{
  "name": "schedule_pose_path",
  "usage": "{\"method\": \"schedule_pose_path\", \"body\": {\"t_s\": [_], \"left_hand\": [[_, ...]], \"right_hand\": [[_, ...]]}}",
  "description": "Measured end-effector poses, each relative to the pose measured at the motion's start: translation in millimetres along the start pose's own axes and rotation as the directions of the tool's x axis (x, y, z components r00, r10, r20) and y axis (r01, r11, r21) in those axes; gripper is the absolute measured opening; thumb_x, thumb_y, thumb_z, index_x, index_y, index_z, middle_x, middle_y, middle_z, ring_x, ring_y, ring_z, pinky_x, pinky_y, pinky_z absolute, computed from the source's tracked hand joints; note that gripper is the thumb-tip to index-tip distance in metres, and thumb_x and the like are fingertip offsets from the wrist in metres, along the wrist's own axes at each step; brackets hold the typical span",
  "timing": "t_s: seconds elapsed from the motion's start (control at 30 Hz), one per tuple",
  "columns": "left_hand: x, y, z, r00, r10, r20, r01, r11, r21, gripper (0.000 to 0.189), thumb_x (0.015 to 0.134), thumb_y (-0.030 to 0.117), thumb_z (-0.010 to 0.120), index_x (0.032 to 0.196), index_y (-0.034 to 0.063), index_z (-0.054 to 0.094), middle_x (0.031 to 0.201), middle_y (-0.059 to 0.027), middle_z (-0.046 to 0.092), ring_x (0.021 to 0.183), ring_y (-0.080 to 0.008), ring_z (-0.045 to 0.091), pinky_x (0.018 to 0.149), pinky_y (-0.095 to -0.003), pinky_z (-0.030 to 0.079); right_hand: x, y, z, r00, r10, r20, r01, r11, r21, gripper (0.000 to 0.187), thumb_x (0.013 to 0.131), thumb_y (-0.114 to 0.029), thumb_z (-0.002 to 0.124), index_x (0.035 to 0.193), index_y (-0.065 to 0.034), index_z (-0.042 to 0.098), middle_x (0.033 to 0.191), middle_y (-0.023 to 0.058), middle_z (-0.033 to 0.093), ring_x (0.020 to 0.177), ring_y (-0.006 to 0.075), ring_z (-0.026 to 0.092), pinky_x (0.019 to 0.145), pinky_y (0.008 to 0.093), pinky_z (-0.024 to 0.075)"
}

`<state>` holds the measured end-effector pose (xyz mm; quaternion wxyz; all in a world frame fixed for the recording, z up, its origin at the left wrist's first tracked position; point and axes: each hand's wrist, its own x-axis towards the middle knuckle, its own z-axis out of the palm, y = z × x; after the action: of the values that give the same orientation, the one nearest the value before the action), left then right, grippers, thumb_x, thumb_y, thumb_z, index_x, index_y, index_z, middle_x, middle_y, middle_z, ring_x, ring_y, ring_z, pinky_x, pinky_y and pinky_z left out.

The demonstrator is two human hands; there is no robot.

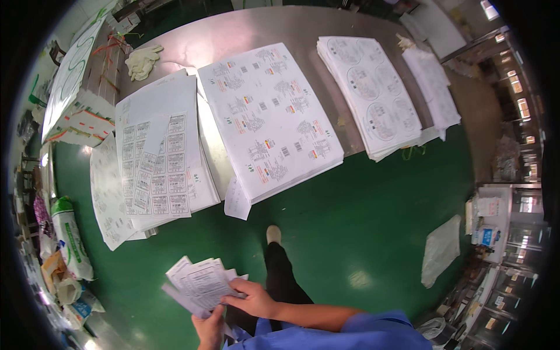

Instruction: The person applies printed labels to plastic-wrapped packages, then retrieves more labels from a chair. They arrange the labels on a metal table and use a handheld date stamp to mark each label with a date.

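Both of my hands hold a fanned bundle of printed paper labels (204, 282) low in front of my body. My left hand (209, 327) grips the bundle's lower end, thumb on top. From the right, my right hand (253, 297) pinches its edge between thumb and fingers. Part of the bundle is hidden behind the fingers. Ahead, on a metal table (245, 26), a thick stack of printed sheets (271, 118) overhangs the near edge. To its left, a sheet of label prints (177, 162) and a narrow label strip (146, 179) lie on another paper stack.
Farther right are a stack with circular prints (372, 96) and more papers (431, 92). A white glove (143, 62) lies at the table's back left, by a tall stack (81, 100). A white sack (72, 240) and a plastic sheet (442, 251) are on the green floor (350, 218).
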<state>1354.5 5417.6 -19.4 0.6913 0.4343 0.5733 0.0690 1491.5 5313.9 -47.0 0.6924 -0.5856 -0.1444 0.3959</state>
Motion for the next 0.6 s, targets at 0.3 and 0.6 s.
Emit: {"method": "schedule_pose_path", "body": {"t_s": [0.3, 0.6], "left_hand": [[28.9, -44.3, -94.1, 0.988, 0.114, -0.101, -0.115, 0.993, -0.002, 0.02, 0.083, 0.006, 0.072, 0.099, 0.0019, 0.06, 0.067, 0.0, 0.057, 0.043, -0.0064, 0.044, 0.038, -0.0222, 0.032], [17.5, -56.5, 41.9, 0.931, -0.143, -0.337, 0.128, 0.99, -0.065, 0.03, 0.08, -0.003, 0.073, 0.108, -0.0017, 0.061, 0.081, -0.0042, 0.065, 0.055, -0.009, 0.054, 0.047, -0.0218, 0.04]], "right_hand": [[40.6, 2.6, -27.9, 0.986, -0.161, 0.05, 0.168, 0.954, -0.248, 0.032, 0.087, -0.003, 0.069, 0.117, -0.0002, 0.059, 0.107, 0.0093, 0.06, 0.093, 0.0166, 0.062, 0.082, 0.0299, 0.0512], [195.7, -8.5, -270.8, 0.861, -0.465, 0.207, 0.333, 0.206, -0.92, 0.026, 0.083, 0.0, 0.067, 0.108, -0.0061, 0.069, 0.092, 0.0063, 0.058, 0.084, 0.0255, 0.058, 0.072, 0.0367, 0.0485]]}}
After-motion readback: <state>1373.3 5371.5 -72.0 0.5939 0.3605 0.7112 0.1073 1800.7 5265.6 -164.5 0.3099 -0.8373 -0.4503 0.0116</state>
